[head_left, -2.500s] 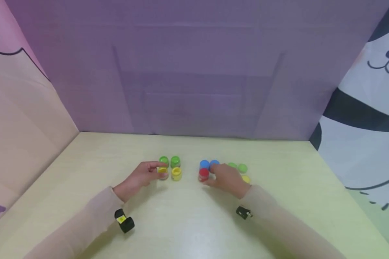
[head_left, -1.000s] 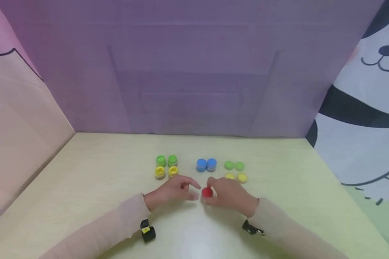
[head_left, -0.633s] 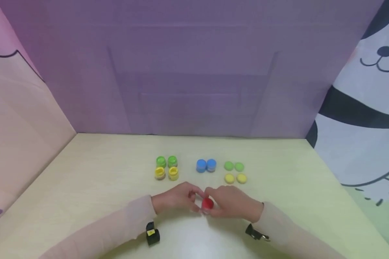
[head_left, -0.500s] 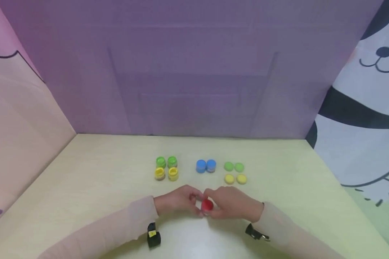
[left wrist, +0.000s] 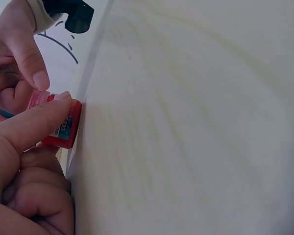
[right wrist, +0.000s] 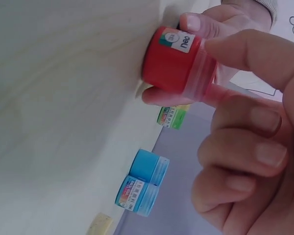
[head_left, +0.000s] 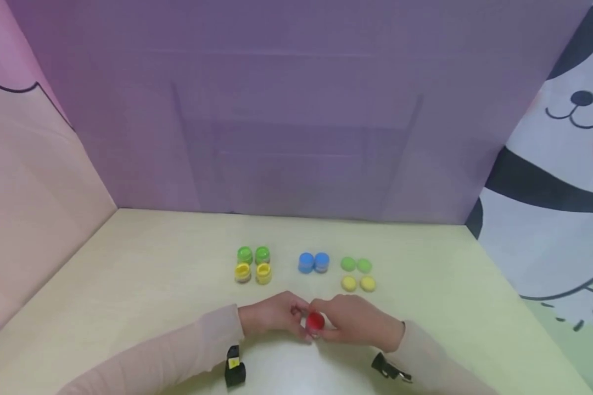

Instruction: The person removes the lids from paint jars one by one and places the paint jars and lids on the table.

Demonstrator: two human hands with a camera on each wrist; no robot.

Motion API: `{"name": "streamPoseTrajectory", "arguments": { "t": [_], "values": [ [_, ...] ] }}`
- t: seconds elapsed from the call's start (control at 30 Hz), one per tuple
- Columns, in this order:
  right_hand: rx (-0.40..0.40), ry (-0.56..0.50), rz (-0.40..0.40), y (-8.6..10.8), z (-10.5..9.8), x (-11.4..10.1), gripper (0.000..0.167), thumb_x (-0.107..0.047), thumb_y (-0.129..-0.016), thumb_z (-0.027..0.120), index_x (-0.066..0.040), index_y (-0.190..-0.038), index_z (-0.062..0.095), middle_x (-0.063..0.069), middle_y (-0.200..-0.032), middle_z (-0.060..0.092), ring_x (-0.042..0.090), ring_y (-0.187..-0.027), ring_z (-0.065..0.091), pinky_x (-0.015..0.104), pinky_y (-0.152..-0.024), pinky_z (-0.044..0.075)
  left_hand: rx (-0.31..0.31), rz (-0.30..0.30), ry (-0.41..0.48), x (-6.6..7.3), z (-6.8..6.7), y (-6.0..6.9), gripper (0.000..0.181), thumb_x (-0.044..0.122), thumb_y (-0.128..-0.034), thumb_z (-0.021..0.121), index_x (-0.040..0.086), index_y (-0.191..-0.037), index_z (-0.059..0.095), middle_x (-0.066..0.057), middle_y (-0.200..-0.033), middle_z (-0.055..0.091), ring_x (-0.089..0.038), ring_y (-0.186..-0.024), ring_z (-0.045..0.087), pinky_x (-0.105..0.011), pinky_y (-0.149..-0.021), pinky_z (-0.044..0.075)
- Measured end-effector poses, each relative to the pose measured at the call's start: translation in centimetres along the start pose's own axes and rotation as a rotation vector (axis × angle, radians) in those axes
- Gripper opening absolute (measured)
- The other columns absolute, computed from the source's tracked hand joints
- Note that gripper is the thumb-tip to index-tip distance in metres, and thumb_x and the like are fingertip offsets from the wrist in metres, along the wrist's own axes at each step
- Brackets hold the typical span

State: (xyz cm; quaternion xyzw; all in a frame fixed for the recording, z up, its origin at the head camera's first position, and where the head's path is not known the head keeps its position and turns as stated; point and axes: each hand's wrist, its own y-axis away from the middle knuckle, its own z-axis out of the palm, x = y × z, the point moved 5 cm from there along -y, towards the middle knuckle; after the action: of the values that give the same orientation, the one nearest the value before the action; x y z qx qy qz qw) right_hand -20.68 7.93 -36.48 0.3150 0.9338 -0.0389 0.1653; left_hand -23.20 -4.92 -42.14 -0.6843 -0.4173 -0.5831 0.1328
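Left fingers (head_left: pixel 296 300) and right fingers (head_left: pixel 321 305) grip a red jar (head_left: pixel 315 322) on the surface (head_left: pixel 178 269). A purple wall (head_left: pixel 296 109) stands behind, a panda (head_left: pixel 538 241) at right.

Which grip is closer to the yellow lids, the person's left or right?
Right. The right grip is just on the person's side of the yellow lids; the left grip is farther off, to their left.

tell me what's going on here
Someone is handling a small red jar: the left hand grips its body while the right hand pinches its cap. Farther back on the table stand two blue jars, with two green jars and two yellow jars to the left, and loose green lids and yellow lids to the right.
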Motion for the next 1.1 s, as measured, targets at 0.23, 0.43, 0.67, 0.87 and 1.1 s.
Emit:
{"name": "streamPoseTrajectory", "arguments": {
  "t": [0.23,0.43,0.67,0.87,1.1],
  "values": [
    [0.042,0.010,0.055,-0.2,-0.1,-0.2,0.024,-0.028,-0.085,0.068,-0.013,-0.104,0.062,-0.014,-0.063,0.049,-0.001,-0.051,0.038,0.015,-0.049,0.037,-0.001,0.029,-0.008,0.0,0.1,-0.1,0.031,0.006,-0.0738,0.078,0.021,-0.100,0.074,0.001,-0.058,0.050,-0.013,-0.055,0.040,-0.026,-0.058,0.032],
    [0.084,0.060,0.212,-0.4,0.0,-0.4,0.033,-0.043,-0.083,0.067,-0.014,-0.079,0.053,-0.009,-0.056,0.040,0.003,-0.047,0.034,0.019,-0.042,0.030,0.019,0.010,-0.008,0.1,0.0,-0.1,0.031,0.006,-0.0748,0.077,0.021,-0.102,0.074,0.002,-0.060,0.048,-0.013,-0.059,0.040,-0.026,-0.059,0.032],
    [0.098,0.101,0.312,-0.6,-0.1,-0.8,0.041,-0.047,-0.082,0.067,-0.015,-0.066,0.047,-0.007,-0.052,0.038,0.006,-0.044,0.032,0.021,-0.041,0.027,0.019,0.010,-0.009,-0.2,0.0,-0.1,0.030,0.007,-0.0755,0.077,0.023,-0.101,0.074,0.003,-0.064,0.050,-0.013,-0.063,0.041,-0.025,-0.059,0.032],
    [0.051,0.115,0.333,-0.9,0.1,-0.9,0.037,-0.044,-0.082,0.068,-0.014,-0.070,0.050,-0.005,-0.054,0.041,0.007,-0.046,0.036,0.021,-0.043,0.029,0.036,0.010,-0.025,-0.4,0.0,-0.1,0.032,0.008,-0.0759,0.077,0.025,-0.102,0.073,0.002,-0.061,0.047,-0.014,-0.062,0.041,-0.026,-0.058,0.031],
    [0.021,0.127,0.280,-1.5,0.2,-0.9,0.031,-0.038,-0.082,0.070,-0.014,-0.073,0.053,-0.005,-0.057,0.043,0.008,-0.050,0.040,0.021,-0.047,0.035,0.027,0.050,-0.039,-0.2,0.0,0.1,0.033,0.006,-0.0756,0.075,0.023,-0.104,0.073,0.002,-0.060,0.050,-0.012,-0.059,0.042,-0.024,-0.058,0.035]
  ]
}}
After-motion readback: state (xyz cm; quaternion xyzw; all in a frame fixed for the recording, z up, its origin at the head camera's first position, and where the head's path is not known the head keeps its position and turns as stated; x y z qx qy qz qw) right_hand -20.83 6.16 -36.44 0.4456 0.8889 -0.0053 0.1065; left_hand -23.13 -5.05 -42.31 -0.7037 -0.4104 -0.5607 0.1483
